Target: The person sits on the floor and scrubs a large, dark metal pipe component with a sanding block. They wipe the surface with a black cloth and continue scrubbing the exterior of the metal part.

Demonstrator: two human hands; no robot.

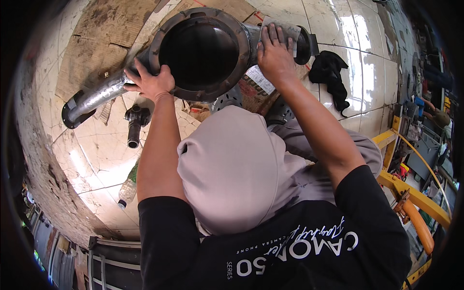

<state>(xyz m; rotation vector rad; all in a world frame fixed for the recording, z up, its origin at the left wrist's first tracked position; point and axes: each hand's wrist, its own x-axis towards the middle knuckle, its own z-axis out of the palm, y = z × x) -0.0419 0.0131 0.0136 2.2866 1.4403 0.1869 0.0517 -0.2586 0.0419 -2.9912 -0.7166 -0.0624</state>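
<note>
A vehicle axle housing of dark and bare metal lies across the floor before me, its round central opening facing up. My left hand rests with spread fingers on the left side, where the tube meets the flanged ring. On the right tube my right hand lies flat over a sheet of abrasive paper, pressing it against the metal. Left of my left forearm stands a dark metal yoke-like part. A black cloth lies beyond the right end flange.
Worn cardboard lies under and behind the housing on the tiled floor. A plastic bottle is at the lower left. At the right stands a yellow steel frame, with cluttered tools and parts behind it.
</note>
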